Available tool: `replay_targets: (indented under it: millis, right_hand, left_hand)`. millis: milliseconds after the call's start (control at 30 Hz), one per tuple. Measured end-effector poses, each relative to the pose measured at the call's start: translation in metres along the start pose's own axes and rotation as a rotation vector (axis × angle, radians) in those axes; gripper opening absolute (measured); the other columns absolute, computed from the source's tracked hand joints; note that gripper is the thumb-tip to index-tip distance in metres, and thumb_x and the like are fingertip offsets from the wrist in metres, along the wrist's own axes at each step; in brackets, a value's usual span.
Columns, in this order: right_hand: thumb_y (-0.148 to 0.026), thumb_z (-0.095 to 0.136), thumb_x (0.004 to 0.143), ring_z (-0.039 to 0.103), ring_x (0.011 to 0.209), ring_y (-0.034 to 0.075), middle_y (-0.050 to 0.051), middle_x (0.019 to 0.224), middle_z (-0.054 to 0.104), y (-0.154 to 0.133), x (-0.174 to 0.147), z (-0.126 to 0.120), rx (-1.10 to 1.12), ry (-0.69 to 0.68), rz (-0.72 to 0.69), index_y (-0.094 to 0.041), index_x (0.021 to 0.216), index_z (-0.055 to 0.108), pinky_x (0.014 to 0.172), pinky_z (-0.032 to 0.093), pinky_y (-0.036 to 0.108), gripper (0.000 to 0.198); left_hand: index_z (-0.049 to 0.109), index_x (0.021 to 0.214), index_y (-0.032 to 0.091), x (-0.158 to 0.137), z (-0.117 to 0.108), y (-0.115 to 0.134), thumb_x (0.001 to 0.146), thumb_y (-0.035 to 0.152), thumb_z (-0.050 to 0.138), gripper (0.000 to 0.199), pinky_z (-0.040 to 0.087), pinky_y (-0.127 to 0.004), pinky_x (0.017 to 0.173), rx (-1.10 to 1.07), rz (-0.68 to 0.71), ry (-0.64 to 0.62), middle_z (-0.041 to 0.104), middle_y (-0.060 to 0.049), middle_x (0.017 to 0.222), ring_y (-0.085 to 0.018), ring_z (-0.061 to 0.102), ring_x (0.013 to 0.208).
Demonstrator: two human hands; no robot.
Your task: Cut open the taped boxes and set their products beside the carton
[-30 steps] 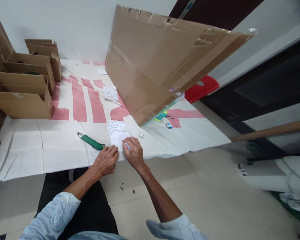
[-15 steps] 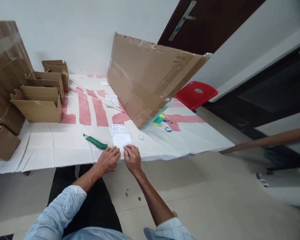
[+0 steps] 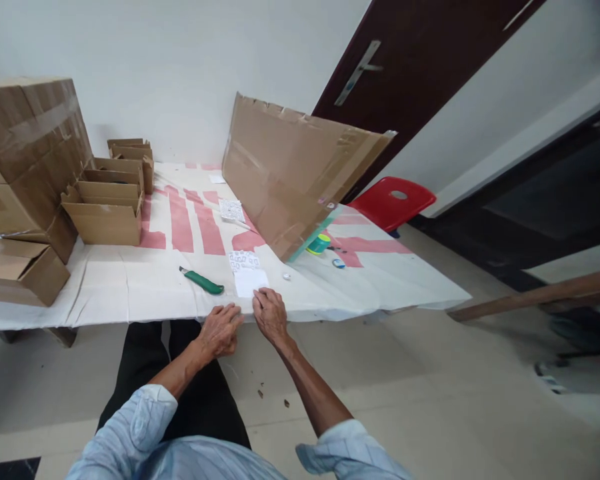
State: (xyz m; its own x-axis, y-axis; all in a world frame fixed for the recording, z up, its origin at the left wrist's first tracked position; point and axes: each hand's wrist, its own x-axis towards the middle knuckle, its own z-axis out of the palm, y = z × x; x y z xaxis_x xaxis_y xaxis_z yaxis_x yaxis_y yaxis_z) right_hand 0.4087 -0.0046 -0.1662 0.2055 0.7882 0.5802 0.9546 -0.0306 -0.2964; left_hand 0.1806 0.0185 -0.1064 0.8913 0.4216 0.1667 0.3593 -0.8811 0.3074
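Note:
My right hand (image 3: 270, 315) is at the near right corner of a folded sheet of paper (image 3: 251, 283), with its fingers bent and pressed together on the corner. The upper part of the sheet carries small printed drawings; the lower part is blank white. My left hand (image 3: 221, 331) is at the table's front edge, just off the sheet's near left corner. Its fingers are loosely bent, with nothing seen in them. A green utility knife (image 3: 203, 282) lies left of the sheet, blade end pointing away to the left. The undersides of both hands are hidden.
Open small cardboard boxes (image 3: 105, 223) stand at left before large taped cartons (image 3: 45, 143). A big cardboard sheet (image 3: 285, 170) leans upright across the table (image 3: 150, 287). Behind it show a green-yellow tape roll (image 3: 319, 245) and a red chair (image 3: 393, 200). Another printed paper (image 3: 231, 211) lies farther back.
My left hand has drawn back from the paper toward the table edge. The right hand stays at the paper's corner. The view has shifted, showing more of the boxes at left.

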Motion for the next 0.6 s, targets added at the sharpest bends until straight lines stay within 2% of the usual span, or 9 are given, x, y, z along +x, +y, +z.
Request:
replay_targets:
  millis: [167, 367, 600]
  right_hand:
    - [-0.026, 0.048, 0.103, 0.057, 0.108, 0.029, 0.017, 0.120, 0.070, -0.007, -0.007, -0.002, -0.051, 0.001, 0.036, -0.017, 0.114, 0.080, 0.091, 0.047, 0.042, 0.035]
    - [-0.027, 0.051, 0.101, 0.057, 0.106, 0.029, 0.015, 0.120, 0.070, -0.007, -0.008, 0.001, -0.108, -0.030, 0.089, -0.019, 0.113, 0.080, 0.086, 0.044, 0.040, 0.032]
    - [-0.033, 0.048, 0.102, 0.059, 0.108, 0.034, 0.019, 0.122, 0.069, 0.000, -0.020, -0.001, -0.072, -0.024, 0.041, -0.017, 0.116, 0.078, 0.089, 0.048, 0.047, 0.037]
  left_hand:
    - [0.062, 0.143, 0.012, -0.028, 0.006, 0.005, 0.082, 0.016, 0.071, 0.061, 0.043, -0.055, 0.121, -0.080, -0.047, 0.076, 0.060, -0.023, 0.155, -0.036, 0.052, 0.152]
    - [0.064, 0.141, 0.014, -0.052, 0.009, 0.018, 0.082, 0.017, 0.072, 0.060, 0.049, -0.053, 0.116, -0.142, -0.107, 0.126, 0.064, -0.021, 0.151, -0.035, 0.053, 0.151]
    - [0.068, 0.136, 0.015, -0.084, 0.016, 0.033, 0.083, 0.021, 0.071, 0.053, 0.053, -0.049, 0.110, -0.229, -0.246, 0.142, 0.067, -0.019, 0.146, -0.034, 0.061, 0.142]
